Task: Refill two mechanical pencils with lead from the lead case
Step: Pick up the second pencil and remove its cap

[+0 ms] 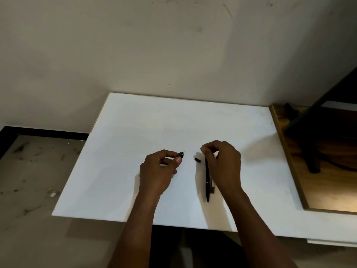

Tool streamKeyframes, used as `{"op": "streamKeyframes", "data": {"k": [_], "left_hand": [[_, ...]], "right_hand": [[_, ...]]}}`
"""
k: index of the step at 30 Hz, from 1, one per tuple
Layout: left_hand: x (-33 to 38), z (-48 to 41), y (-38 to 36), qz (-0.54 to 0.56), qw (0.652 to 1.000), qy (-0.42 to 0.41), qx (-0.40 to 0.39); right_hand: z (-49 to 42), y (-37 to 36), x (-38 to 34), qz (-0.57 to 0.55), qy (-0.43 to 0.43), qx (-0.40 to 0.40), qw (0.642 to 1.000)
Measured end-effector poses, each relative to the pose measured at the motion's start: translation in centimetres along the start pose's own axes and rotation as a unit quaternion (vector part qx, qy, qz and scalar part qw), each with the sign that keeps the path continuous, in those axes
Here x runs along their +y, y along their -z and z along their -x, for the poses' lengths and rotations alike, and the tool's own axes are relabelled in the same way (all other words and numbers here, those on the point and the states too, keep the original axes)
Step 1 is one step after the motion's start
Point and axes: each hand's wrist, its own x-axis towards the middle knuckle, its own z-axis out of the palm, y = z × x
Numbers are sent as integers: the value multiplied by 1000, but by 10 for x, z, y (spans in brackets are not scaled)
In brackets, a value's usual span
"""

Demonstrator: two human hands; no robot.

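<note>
On the white flat surface (pixel 135 122), the left hand (pixel 156 171) grips a slim black mechanical pencil (pixel 181 155), end raised for loading; the right hand (pixel 222 161) curls its fingertips, perhaps pinching lead, I cannot tell; a small black cap (pixel 197 160) lies between, a second black pencil (pixel 207 180) beside

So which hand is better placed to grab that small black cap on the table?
Likely the right hand: it is nearest the small black cap, while the left hand is busy gripping a black mechanical pencil.

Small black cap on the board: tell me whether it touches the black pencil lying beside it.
Apart. The head view shows a strip of bare white board between the small black cap and the black pencil.
</note>
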Motion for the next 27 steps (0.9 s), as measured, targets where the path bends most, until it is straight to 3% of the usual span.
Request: {"op": "streamKeyframes", "data": {"k": [3, 8, 12, 27], "left_hand": [[1, 0, -1, 1, 1000, 1, -7], [3, 3, -6, -25, 999, 4, -27], [7, 4, -8, -49, 998, -3, -33], [10, 6, -10, -47, 996, 11, -77]], "right_hand": [[-3, 10, -3, -100, -46, 5, 994], [3, 4, -5, -63, -45, -85, 993], [6, 3, -9, -107, -49, -124, 985], [9, 5, -9, -231, -131, -154, 952]]}}
